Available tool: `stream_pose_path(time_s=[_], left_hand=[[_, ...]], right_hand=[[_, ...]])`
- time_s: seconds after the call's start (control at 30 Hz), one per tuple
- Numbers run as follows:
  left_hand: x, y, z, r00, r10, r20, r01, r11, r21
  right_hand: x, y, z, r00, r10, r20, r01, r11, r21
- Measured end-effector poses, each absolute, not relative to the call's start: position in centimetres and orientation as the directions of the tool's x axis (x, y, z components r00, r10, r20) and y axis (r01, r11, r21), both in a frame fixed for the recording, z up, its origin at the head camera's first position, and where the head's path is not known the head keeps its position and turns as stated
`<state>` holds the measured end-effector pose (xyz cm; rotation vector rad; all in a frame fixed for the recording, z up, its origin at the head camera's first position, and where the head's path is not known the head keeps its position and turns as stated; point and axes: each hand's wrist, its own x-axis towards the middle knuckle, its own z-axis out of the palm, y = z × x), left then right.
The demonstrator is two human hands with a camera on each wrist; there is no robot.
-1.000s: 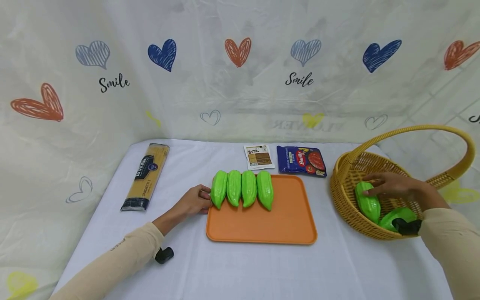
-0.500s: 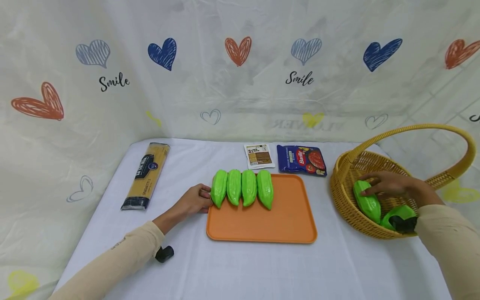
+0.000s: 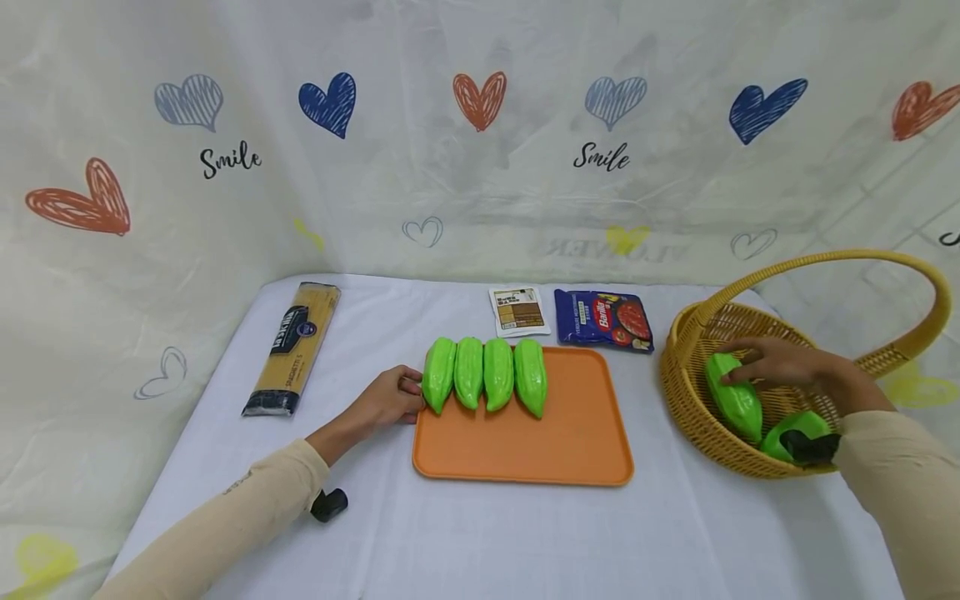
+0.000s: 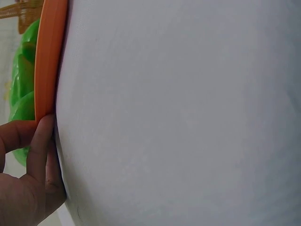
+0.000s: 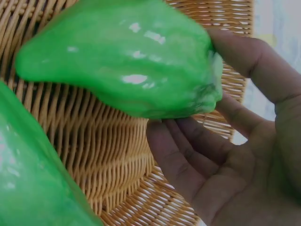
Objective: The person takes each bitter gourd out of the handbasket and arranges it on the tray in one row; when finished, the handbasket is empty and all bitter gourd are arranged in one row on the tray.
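Observation:
Inside the wicker basket (image 3: 678, 400), my right hand (image 3: 795, 367) grips the stem end of a green ridged gourd (image 3: 735, 400). The right wrist view shows the thumb over the gourd (image 5: 127, 61) and the other fingers curled beneath it. A second green gourd (image 3: 797, 433) lies beside it, partly covered by the dark wrist strap. My left hand (image 3: 390, 396) pinches the left rim of the orange tray (image 3: 525, 454), as the left wrist view shows at the tray's rim (image 4: 49, 61). Several green gourds (image 3: 468, 373) lie side by side in a row along the tray's far left part.
A spaghetti pack (image 3: 294, 346) lies on the left of the white-covered table (image 3: 480, 542). Behind the tray are a small white-and-brown sachet (image 3: 519, 312) and a blue Barilla pouch (image 3: 603, 321). The basket's tall handle (image 3: 847, 257) arches over its right side.
In the basket, my right hand and the gourd it grips have shifted slightly away and to the left. My left hand and the tray hold their places.

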<state>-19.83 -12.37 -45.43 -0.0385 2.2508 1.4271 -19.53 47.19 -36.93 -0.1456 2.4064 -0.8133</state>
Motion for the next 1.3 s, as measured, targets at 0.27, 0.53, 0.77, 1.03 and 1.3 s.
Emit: stream_pose_path(time_s=[0.27, 0.53, 0.77, 1.03, 1.3], left_hand=[[-19.8, -12.4, -45.4, -0.889, 0.235, -0.392, -0.255, 0.458, 0.852], [-19.8, -12.5, -45.3, -0.890, 0.216, -0.402, -0.266, 0.469, 0.842], [-19.8, -12.4, -45.4, -0.889, 0.228, -0.398, -0.264, 0.456, 0.850], [-20.0, -12.4, -45.7, -0.888, 0.225, -0.401, -0.267, 0.457, 0.848], [-19.9, -12.4, -45.9, -0.888, 0.231, -0.398, -0.268, 0.443, 0.855]], right_hand=[[-19.4, 47.4, -36.4, -0.831, -0.287, -0.477, 0.076, 0.791, -0.607], [-19.0, 47.1, -36.2, -0.853, -0.310, -0.420, 0.032, 0.772, -0.635], [-18.7, 46.6, -35.6, -0.869, -0.292, -0.400, 0.028, 0.778, -0.627], [-18.3, 46.7, -34.7, -0.889, -0.252, -0.382, 0.032, 0.798, -0.602], [-17.5, 46.8, -33.0, -0.906, -0.245, -0.346, -0.013, 0.833, -0.554]])
